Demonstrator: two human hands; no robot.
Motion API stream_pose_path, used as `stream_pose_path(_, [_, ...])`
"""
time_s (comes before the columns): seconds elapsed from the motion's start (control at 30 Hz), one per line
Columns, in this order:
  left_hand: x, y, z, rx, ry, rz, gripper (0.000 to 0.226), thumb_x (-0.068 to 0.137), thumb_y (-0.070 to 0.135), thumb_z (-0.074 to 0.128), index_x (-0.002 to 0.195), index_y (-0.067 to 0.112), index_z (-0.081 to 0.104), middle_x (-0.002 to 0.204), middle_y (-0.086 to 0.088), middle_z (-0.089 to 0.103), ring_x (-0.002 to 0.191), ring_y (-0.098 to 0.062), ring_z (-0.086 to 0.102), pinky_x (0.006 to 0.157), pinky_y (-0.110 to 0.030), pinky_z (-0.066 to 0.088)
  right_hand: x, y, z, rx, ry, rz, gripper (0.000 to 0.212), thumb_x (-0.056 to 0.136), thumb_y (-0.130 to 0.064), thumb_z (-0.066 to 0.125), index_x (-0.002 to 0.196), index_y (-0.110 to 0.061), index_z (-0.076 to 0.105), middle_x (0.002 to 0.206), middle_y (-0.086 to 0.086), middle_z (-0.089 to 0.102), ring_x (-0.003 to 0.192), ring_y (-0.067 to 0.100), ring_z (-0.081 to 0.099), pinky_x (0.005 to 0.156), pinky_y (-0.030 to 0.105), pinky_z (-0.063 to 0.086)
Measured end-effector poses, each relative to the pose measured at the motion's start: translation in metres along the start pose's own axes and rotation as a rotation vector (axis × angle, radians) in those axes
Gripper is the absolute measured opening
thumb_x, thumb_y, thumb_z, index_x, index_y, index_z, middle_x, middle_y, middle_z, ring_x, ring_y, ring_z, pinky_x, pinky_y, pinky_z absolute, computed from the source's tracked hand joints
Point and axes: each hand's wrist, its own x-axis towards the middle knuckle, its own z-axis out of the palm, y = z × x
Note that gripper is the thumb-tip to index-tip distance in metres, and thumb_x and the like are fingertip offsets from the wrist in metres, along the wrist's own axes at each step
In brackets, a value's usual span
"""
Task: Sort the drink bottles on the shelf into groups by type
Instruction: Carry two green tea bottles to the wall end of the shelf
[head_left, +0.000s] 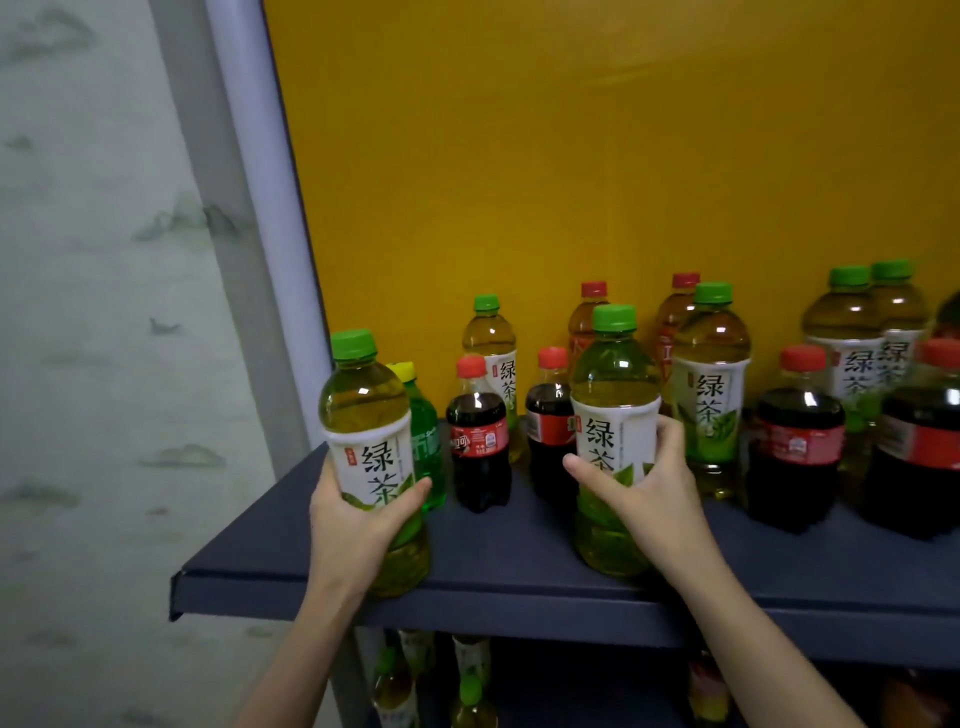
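Note:
My left hand (358, 519) grips a green tea bottle (366, 410) with a green cap at the shelf's front left corner. My right hand (649, 493) grips a second green tea bottle (615, 395) near the front middle of the dark blue shelf (519, 561). Behind them stand a green soda bottle with a yellow cap (426, 447), two small cola bottles (478, 447) (548, 421), another green tea bottle (491, 343) and two red-capped tea bottles (587, 317) (672, 317). To the right are more green tea bottles (711, 395) (847, 332) and cola bottles (797, 441) (924, 441).
A yellow back panel (571, 182) closes the shelf behind the bottles. A grey upright post (260, 234) bounds the left side, with a patterned wall (93, 312) beyond it. More bottles (467, 686) stand on a lower shelf.

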Motion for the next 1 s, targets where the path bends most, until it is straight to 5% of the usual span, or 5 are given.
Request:
stream_pose_path(0.23, [0.003,-0.005,0.003,0.126,0.100,0.053,0.070,0.060,0.018,0.085,0.112,0.023,0.038,0.105,0.002,0.054,0.098,-0.015,0.054,0.083,-0.032,0.047,-0.005,0.010,0.005,-0.272,0.161,-0.152,0.079,0.063,-0.050,0.069,0.125,-0.011,0.041,0.109,-0.006,0.041,0.110,0.013,0.044,0.086,0.023,0.038])
stream_pose_path(0.53, [0.023,-0.024,-0.006,0.174,0.067,0.049,0.066,0.075,0.024,0.072,0.129,0.011,0.038,0.120,-0.006,0.056,0.111,-0.022,0.054,0.093,-0.044,0.047,0.000,0.013,0.006,-0.300,0.208,-0.125,0.090,0.062,-0.055,0.063,0.133,-0.007,0.034,0.123,0.005,0.047,0.120,0.022,0.044,0.097,0.042,0.044])
stream_pose_path(0.73, [0.031,-0.027,-0.015,0.226,0.053,0.079,0.071,0.071,0.043,0.065,0.128,0.010,0.040,0.118,-0.006,0.052,0.111,-0.023,0.051,0.093,-0.046,0.047,-0.008,0.010,0.010,-0.354,0.306,-0.173,0.079,0.070,-0.034,0.075,0.134,-0.009,0.035,0.126,0.001,0.036,0.123,0.015,0.035,0.102,0.031,0.032])
stream_pose_path(0.87, [0.028,-0.024,-0.018,0.359,0.158,0.219,0.078,0.076,0.028,0.073,0.138,0.003,0.033,0.136,-0.015,0.040,0.128,-0.025,0.035,0.107,-0.031,0.031,-0.023,0.001,0.016,-0.326,0.458,-0.355,0.062,0.075,-0.009,0.074,0.127,-0.009,0.040,0.125,-0.001,0.036,0.121,0.021,0.039,0.104,0.041,0.037])
stream_pose_path(1.0, [0.012,-0.015,-0.007,0.370,0.224,0.558,0.042,0.082,0.016,0.060,0.119,0.001,0.049,0.119,-0.018,0.053,0.115,-0.020,0.045,0.104,-0.014,0.029,-0.036,-0.011,0.034,-0.271,0.387,-0.504,0.039,0.082,-0.007,0.059,0.116,-0.021,0.046,0.110,-0.012,0.041,0.105,-0.003,0.044,0.093,0.011,0.037])
